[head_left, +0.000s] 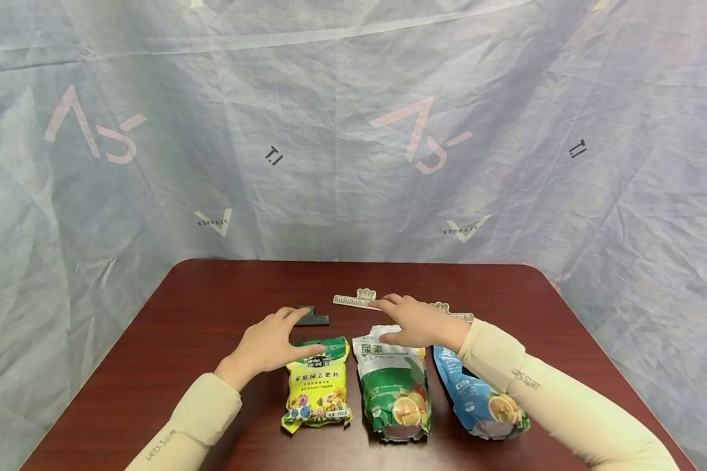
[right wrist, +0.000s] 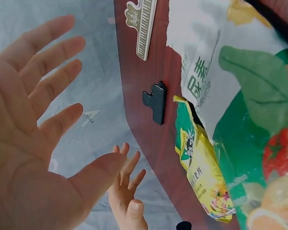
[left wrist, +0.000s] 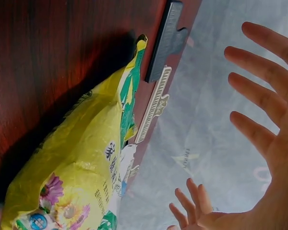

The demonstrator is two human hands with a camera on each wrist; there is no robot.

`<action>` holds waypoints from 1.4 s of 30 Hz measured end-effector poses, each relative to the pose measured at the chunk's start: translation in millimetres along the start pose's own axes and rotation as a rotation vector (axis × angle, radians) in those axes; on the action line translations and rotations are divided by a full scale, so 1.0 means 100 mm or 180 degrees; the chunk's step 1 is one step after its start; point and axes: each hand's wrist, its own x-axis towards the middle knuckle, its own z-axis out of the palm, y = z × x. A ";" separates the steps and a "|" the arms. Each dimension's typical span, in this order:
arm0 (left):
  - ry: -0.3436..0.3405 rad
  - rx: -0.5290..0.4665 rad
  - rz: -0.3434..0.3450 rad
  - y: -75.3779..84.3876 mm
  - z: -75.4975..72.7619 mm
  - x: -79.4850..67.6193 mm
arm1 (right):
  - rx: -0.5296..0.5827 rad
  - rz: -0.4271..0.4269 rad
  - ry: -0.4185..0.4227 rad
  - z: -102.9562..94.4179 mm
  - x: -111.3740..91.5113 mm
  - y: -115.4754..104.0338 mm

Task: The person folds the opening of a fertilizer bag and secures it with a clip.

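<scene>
My left hand (head_left: pixel 265 343) is held in the air by the upper left of a yellow fertilizer bag (head_left: pixel 318 392), its fingers apart and nothing in them. Over the top of a white and green bag (head_left: pixel 391 386) hovers my right hand (head_left: pixel 415 320), also holding nothing. Both wrist views show the fingers spread and away from the bags. A blue bag (head_left: pixel 471 396) lies at the right, partly hidden by the right forearm. Behind the bags are a black clip (head_left: pixel 316 319), a white clip (head_left: pixel 353 301) and another white clip (head_left: pixel 462 316), the last partly covered by the right wrist.
The three bags lie side by side on a dark red wooden table (head_left: pixel 212 301). A grey printed cloth (head_left: pixel 336 196) hangs behind the table and along its sides. The clips lie between the bags and the table's far edge.
</scene>
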 end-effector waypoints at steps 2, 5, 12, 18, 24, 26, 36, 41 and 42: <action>-0.0058 -0.0044 -0.0036 -0.02 0.00 0.01 | 0.0064 0.0009 -0.0052 -0.01 0.05 -0.01; -0.0151 -0.0105 -0.0109 -0.06 0.01 0.03 | 0.0160 -0.0003 -0.0139 0.01 0.13 -0.02; -0.0430 -0.0336 -0.0272 -0.12 0.02 0.04 | 0.0288 -0.0063 -0.0260 0.08 0.28 -0.05; -0.0630 -0.0464 -0.0358 -0.18 0.04 0.06 | 0.0378 -0.0146 -0.0369 0.12 0.42 -0.10; -0.0798 -0.0504 -0.0407 -0.24 0.06 0.11 | 0.0367 -0.0192 -0.0433 0.18 0.54 -0.13; -0.0862 -0.0535 -0.0413 -0.26 0.05 0.11 | 0.0313 -0.0201 -0.0457 0.21 0.58 -0.14; -0.1210 -0.0659 -0.0501 -0.33 0.11 0.13 | 0.0305 -0.0129 -0.0658 0.36 0.76 -0.23; -0.1225 -0.0664 -0.0558 -0.36 0.12 0.18 | 0.0350 -0.0064 -0.0699 0.35 0.82 -0.28; -0.1228 -0.0660 -0.0566 -0.36 0.12 0.18 | 0.0358 -0.0045 -0.0708 0.35 0.83 -0.29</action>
